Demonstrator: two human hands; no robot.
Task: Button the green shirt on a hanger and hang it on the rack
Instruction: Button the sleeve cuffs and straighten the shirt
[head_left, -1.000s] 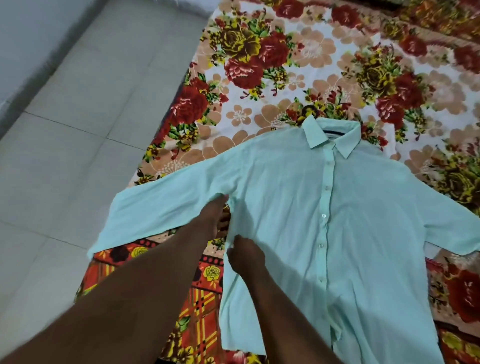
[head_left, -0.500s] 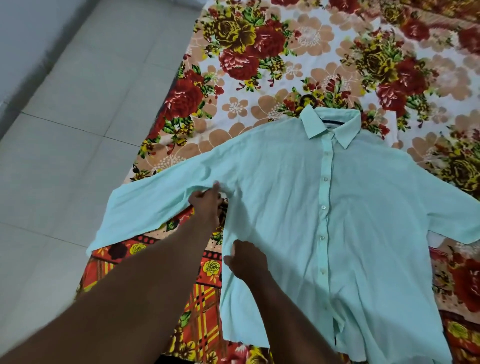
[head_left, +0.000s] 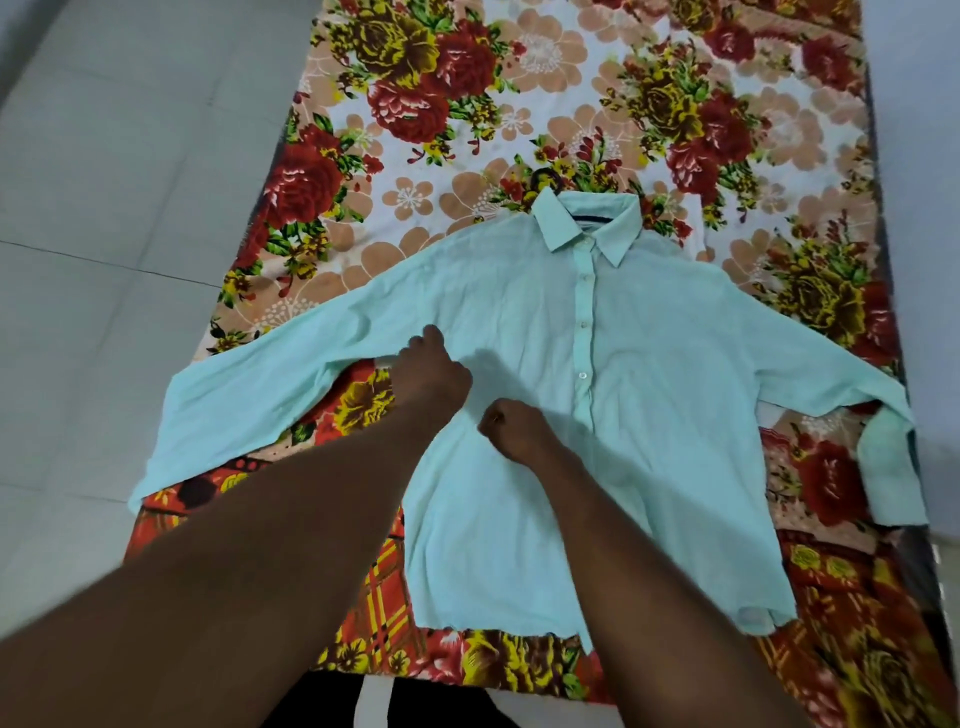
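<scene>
1. Nearest the viewer, two bare forearms reach out over the near edge of a bed. One comes from the lower left and the other from the lower middle.
2. Just beyond that edge, the hem of the green shirt (head_left: 649, 441) lies on the red-and-yellow checked border of the floral sheet (head_left: 571, 78). The shirt is spread flat, front side up, across the width of the bed.
3. On the shirt's front panel, left of the button strip, the right hand (head_left: 511, 431) sits knuckles up. Its grip is closed, with the thumb pressed to the curled fingers, pinching a bit of the cloth.
4. Slightly farther and to the left, the left hand (head_left: 431, 374) is at the underarm, where the left-side sleeve meets the body. Its grip is curled round the fabric there, and soft creases run between the two hands.
5. Out to the left, that sleeve stretches past the sheet's edge over the tiled floor (head_left: 104, 208). The right-side sleeve reaches the bed's right edge, and its cuff turns back toward the near side.
6. Up the middle, a row of pale buttons (head_left: 583, 374) closes the front as far as the neck.
7. Farthest off, the collar (head_left: 587, 228) lies flat with a dark band inside it, and large red and yellow flowers are printed on the sheet beyond.
</scene>
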